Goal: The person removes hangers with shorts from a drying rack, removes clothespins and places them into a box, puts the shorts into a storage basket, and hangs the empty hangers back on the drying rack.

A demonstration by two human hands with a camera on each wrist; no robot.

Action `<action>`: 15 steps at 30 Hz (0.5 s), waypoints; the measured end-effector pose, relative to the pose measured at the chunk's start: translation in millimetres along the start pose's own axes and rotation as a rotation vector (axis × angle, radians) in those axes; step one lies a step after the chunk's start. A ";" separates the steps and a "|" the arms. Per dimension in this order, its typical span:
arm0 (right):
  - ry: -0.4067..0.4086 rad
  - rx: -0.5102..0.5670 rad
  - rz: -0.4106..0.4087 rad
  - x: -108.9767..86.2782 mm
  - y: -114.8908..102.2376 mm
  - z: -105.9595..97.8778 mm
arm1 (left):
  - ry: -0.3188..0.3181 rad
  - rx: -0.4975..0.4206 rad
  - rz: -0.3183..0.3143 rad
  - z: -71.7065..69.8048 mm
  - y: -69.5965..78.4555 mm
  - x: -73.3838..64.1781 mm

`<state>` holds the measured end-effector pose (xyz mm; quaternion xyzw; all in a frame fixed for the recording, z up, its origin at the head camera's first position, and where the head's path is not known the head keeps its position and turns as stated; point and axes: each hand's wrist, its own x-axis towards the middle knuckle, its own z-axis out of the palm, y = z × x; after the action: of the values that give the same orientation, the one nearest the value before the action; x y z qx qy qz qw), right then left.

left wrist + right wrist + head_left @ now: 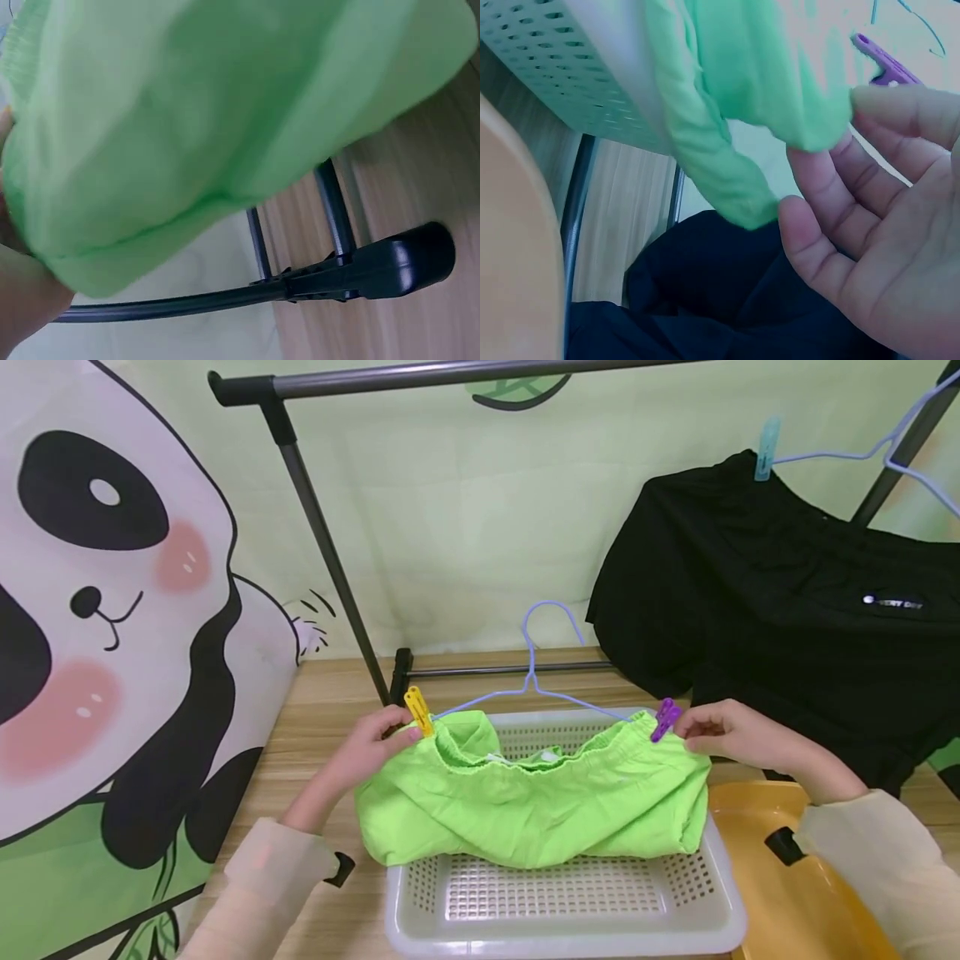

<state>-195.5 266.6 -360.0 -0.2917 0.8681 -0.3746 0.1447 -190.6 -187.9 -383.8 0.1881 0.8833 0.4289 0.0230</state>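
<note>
Bright green shorts [532,814] hang from a lilac wire hanger [531,675], waistband uppermost. A yellow clothespin [418,712] clips the left end of the waistband and a purple clothespin [665,720] the right end. Beside the yellow one, my left hand [371,747] pinches the waist corner; in the left wrist view the green cloth [172,135] hides most of that hand. My right hand [742,742] pinches the opposite corner by the purple one. Seen from the right wrist, its fingers [817,180] hold the fabric's edge.
Under the shorts stands a white perforated basket [562,943], with an orange tray [795,893] to its right. Black shorts [757,602] hang at the right, with a light-blue clothespin [767,450]. A dark metal rack [322,527] stands behind, before a panda-printed backdrop [157,610].
</note>
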 end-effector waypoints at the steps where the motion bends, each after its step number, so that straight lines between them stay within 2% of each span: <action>1: 0.007 0.007 0.001 0.0 -0.4 -0.9 | 0.006 -0.026 -0.005 -0.2 0.6 -0.4; 4: 0.046 0.013 -0.009 -0.4 -2.6 -5.2 | 0.029 -0.063 0.000 -2.1 7.4 -3.0; 8: 0.090 0.000 -0.010 -1.1 -8.2 -12.1 | 0.045 -0.067 0.017 -4.6 21.0 -7.6; 11: 0.088 0.001 0.019 0.7 -13.4 -14.6 | 0.050 -0.067 0.028 -4.6 25.7 -9.0; 15: 0.061 0.014 0.049 6.4 -18.2 -14.7 | 0.056 -0.084 0.049 -3.0 23.7 -8.9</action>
<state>-200.2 261.0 -336.9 -0.2578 0.8763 -0.3858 0.1294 -175.5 -180.0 -364.8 0.1962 0.8601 0.4709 -0.0045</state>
